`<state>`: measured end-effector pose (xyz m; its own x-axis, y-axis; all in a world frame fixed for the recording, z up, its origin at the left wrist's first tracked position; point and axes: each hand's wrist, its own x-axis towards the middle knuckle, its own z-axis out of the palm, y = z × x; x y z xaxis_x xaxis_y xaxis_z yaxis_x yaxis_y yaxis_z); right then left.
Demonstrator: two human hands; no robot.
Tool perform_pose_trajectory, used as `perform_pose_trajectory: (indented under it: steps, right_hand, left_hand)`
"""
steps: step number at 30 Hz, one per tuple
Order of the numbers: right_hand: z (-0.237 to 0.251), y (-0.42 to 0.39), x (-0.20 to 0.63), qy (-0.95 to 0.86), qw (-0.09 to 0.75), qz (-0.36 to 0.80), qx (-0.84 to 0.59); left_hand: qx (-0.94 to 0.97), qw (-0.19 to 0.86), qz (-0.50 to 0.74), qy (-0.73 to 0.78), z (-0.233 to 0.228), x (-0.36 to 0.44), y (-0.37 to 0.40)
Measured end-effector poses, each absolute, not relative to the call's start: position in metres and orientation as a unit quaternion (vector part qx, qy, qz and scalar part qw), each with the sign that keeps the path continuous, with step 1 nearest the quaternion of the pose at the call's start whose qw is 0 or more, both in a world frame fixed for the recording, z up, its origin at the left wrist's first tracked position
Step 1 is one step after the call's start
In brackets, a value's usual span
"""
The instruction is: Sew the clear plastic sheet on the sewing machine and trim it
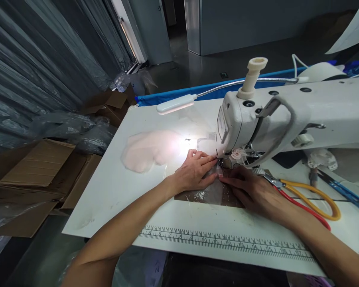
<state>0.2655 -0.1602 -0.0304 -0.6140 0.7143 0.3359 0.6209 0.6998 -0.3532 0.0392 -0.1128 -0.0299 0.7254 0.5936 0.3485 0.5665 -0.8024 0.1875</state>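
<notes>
A white sewing machine (287,115) stands on a white table (113,191). My left hand (194,171) lies flat on a thin translucent piece of fabric (214,193), fingertips right at the needle area. My right hand (251,189) presses the same piece from the right, under the machine's head. The fabric rests on a dark metal plate (197,196) set into the table. Both hands have their fingers stretched out on the material.
A pile of pale pink fabric (149,149) lies to the left under a gooseneck lamp (175,104). Scissors with yellow and red handles (311,199) lie to the right. A printed ruler (227,241) runs along the table's near edge. Cardboard boxes (38,175) and plastic bags sit on the floor at left.
</notes>
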Motion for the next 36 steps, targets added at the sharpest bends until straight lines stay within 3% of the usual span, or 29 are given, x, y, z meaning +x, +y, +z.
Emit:
perform_pose_trajectory:
  steps: [15,21,28,36]
  right_hand:
    - [-0.041,-0.159,0.27,-0.886,0.201,0.141,-0.394]
    - [-0.044,-0.158,0.272,-0.886,0.191,0.143,-0.399]
    - [-0.041,-0.16,0.271,-0.886,0.192,0.134,-0.4]
    - [-0.043,-0.162,0.27,-0.886,0.187,0.127,-0.405]
  left_hand:
    - [0.929,-0.029,0.168,0.328,-0.027,0.044,-0.12]
    - [0.921,-0.061,0.215,0.319,-0.031,0.045,-0.123]
    - [0.936,-0.026,0.253,0.242,-0.036,0.043,-0.121]
    - [0.952,-0.008,0.215,0.218,-0.027,0.034,-0.12]
